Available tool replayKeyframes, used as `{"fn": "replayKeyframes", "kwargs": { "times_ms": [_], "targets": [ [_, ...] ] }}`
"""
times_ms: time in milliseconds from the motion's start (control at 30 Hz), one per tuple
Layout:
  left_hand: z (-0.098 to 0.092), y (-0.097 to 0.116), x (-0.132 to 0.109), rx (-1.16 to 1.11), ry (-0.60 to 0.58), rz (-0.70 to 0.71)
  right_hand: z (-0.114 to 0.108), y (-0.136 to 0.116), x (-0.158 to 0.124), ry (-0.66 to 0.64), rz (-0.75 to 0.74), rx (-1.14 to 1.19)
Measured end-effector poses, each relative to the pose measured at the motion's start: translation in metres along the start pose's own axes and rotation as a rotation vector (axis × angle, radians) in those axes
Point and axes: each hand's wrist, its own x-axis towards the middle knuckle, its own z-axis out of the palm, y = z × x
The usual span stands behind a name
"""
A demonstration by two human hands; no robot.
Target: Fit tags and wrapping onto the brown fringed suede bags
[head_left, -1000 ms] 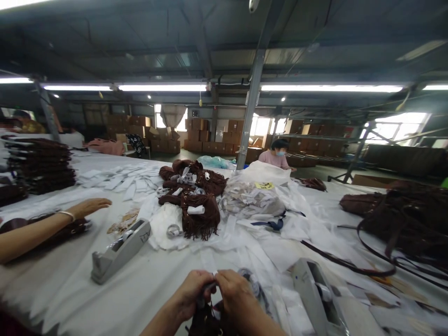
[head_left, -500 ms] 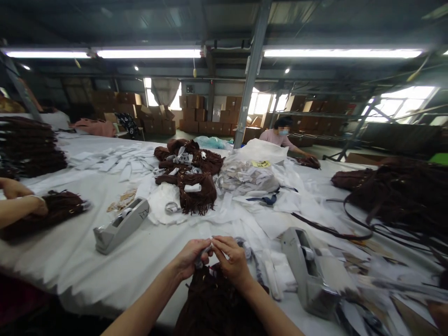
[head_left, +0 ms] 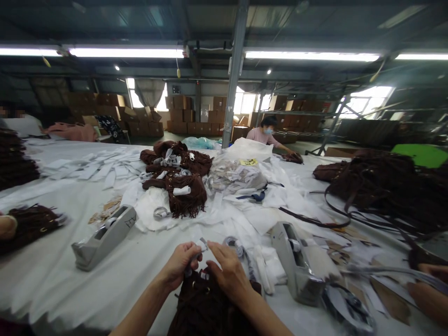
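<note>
A dark brown fringed bag point(head_left: 196, 308) with gold-coloured eyelets lies at the table's near edge, below both hands. Just above its top, my left hand point(head_left: 182, 263) is closed on a small whitish-grey strip point(head_left: 203, 243), whose end sticks out past the fingertips; whether it is tape or wrapping I cannot tell. My right hand point(head_left: 229, 270) is over the bag's right side, fingers stretched and thumb apart, its fingertips close to the strip. Part of the bag is hidden under my right hand and forearm.
Grey tape dispensers stand at left point(head_left: 105, 238) and right point(head_left: 297, 263). Ahead lie a pile of brown fringed bags point(head_left: 189, 191) and a plastic bag of white scraps point(head_left: 238, 175). More brown bags point(head_left: 378, 186) are at right. Other people's hands point(head_left: 429, 289) work at both sides.
The view has swung slightly right. My fingertips, together at the strip before, are now apart: the right fingers have straightened while the left hand keeps the strip. Another person's hands have appeared at right.
</note>
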Motion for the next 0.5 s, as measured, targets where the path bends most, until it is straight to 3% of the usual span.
{"fn": "replayKeyframes", "kwargs": {
  "times_ms": [133, 233, 333, 400, 500],
  "targets": [
    [-0.007, -0.004, 0.002, -0.003, 0.047, 0.016, -0.067, 0.024, -0.029, 0.161, 0.273, -0.137],
    [-0.011, -0.009, 0.007, -0.026, 0.077, 0.017, -0.134, 0.063, -0.056, 0.326, 0.669, -0.253],
    [-0.01, -0.011, 0.008, -0.042, 0.075, 0.015, -0.185, 0.101, -0.081, 0.314, 1.056, -0.328],
    [-0.007, -0.01, 0.004, -0.046, 0.078, 0.012, -0.201, 0.115, -0.095, 0.26, 1.161, -0.324],
    [-0.006, -0.007, -0.003, -0.039, 0.103, 0.012, -0.202, 0.116, -0.105, 0.219, 1.122, -0.201]
  ]
}}
